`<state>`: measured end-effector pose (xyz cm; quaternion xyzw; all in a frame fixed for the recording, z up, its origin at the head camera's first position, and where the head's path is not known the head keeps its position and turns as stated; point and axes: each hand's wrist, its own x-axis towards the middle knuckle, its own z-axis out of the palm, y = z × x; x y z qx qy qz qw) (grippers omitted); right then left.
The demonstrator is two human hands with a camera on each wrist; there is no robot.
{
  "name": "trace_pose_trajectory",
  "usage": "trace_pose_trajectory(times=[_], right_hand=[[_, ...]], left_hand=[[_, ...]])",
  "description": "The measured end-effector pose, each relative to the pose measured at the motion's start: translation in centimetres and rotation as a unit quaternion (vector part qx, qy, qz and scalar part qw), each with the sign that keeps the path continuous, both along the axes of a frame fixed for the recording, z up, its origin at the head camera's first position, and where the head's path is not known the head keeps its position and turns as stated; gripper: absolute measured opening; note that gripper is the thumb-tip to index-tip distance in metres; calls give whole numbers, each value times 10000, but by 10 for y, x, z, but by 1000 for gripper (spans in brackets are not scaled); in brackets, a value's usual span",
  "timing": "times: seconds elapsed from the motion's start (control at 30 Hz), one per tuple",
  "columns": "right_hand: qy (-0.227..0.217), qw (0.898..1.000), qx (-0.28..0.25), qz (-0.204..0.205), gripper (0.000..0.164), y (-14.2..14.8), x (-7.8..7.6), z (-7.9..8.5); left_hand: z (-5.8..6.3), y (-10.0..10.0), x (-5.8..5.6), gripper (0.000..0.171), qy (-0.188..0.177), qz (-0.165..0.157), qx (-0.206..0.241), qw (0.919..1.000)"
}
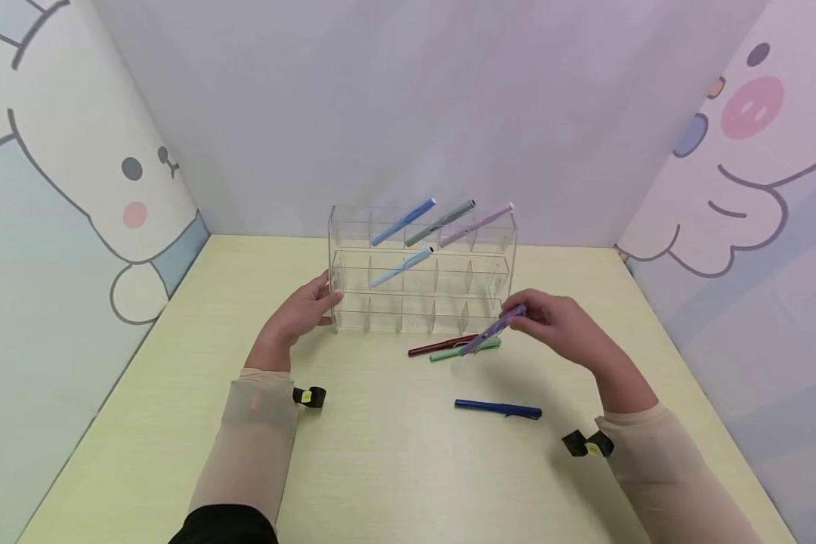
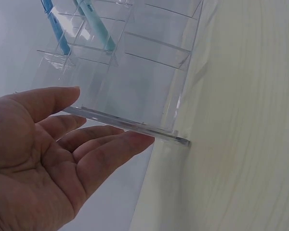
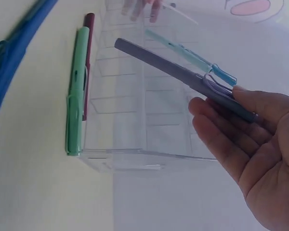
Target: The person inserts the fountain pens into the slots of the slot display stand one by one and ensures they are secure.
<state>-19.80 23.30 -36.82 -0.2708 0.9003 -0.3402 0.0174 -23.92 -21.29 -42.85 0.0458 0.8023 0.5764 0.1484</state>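
A clear tiered pen rack (image 1: 419, 313) stands at the back of the table. My left hand (image 1: 304, 308) holds its left side panel, the thumb over the panel's edge and the fingers along the outer face. My right hand (image 1: 551, 325) pinches a purple pen (image 1: 493, 330) by one end, in front of the rack's lower right corner. Beneath this pen, a green pen (image 1: 442, 354) and a dark red pen (image 1: 421, 350) lie on the table. In the right wrist view the purple pen (image 3: 159, 62) slants between thumb and fingers, not resting in a compartment.
A blue pen (image 1: 496, 409) lies nearer the front. In the rack's top tier lean a blue pen (image 1: 403, 222), a grey pen (image 1: 440, 224) and a lilac pen (image 1: 476, 225); a light blue pen (image 1: 403, 267) leans in the middle tier. Patterned walls (image 1: 408, 113) surround the table.
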Motion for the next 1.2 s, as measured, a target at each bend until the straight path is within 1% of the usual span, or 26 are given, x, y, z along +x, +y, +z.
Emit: trace_pose_trajectory(times=[0.1,0.2,0.37,0.53,0.67,0.83,0.97,1.03,1.2], right_hand=[[175,9979,-585,-234,21,-1,-8,6],[292,9889,-1392,-434,27,-5,-17,11],[419,9630,-2615,-509,34,-12,-30,19],[531,9394,-3349,-504,34,-18,-43,26],[513,9187,-3893,-424,34,-22,-52,30],[556,9017,-4269,-401,34,-28,-59,33],[553,8880,-4545,-427,33,-35,-62,32],[590,8854,-4588,-471,34,-39,-63,29],[710,8911,-4424,-719,36,-52,-67,18]], left_hand=[[0,0,0,68,-15,21,-7,10000],[-1,0,-1,68,-5,-2,0,10000],[-1,1,0,67,37,-39,10,10000],[-1,1,0,67,41,-55,10,10000],[-2,1,-1,68,13,-34,-15,10000],[-1,1,-2,67,24,-24,27,10000],[-1,1,-1,67,19,-9,28,10000],[-1,1,-1,68,21,-4,18,10000],[-2,1,-2,68,8,-8,-21,10000]])
